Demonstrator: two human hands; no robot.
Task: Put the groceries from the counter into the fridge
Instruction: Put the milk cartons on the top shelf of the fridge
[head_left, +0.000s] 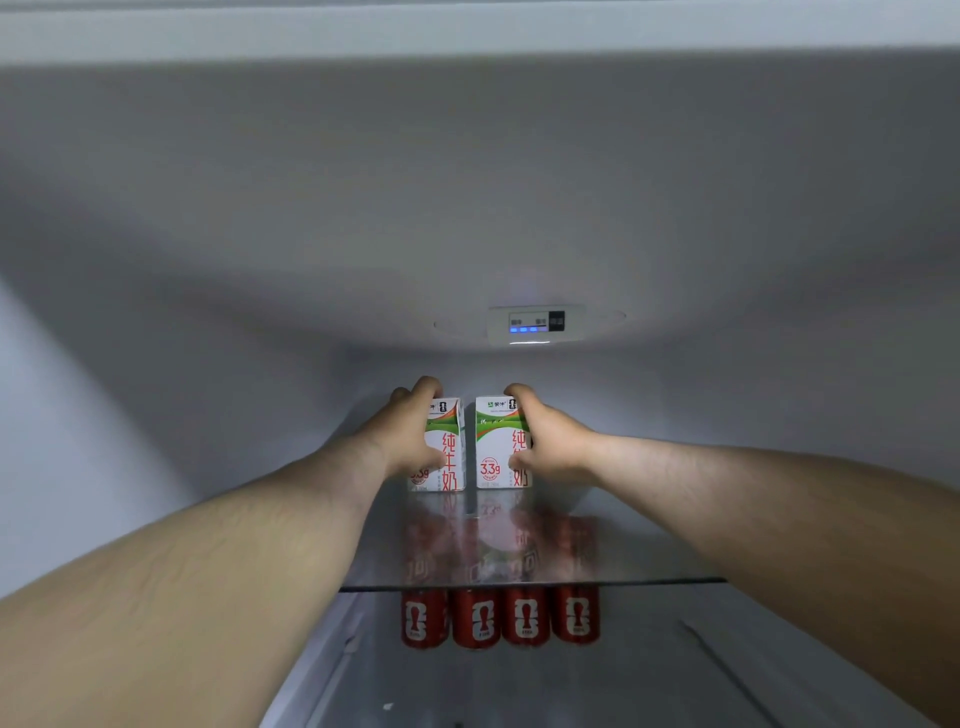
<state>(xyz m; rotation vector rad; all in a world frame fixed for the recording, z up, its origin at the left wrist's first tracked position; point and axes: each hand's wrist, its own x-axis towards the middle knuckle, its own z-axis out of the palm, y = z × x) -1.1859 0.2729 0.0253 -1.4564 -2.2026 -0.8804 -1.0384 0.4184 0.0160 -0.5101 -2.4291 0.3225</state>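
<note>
At the back of the glass shelf (639, 551), the L milk carton (451, 441) and R milk carton (492, 447) stand upright, just beside each other w/ a small gap. L hand (408, 436) grips the L one and R hand (548, 441) the R one, fingers (427, 387) curled over the tops, hiding part of the print. Below, four red cans (500, 616), their tops blurred through the glass.
</note>
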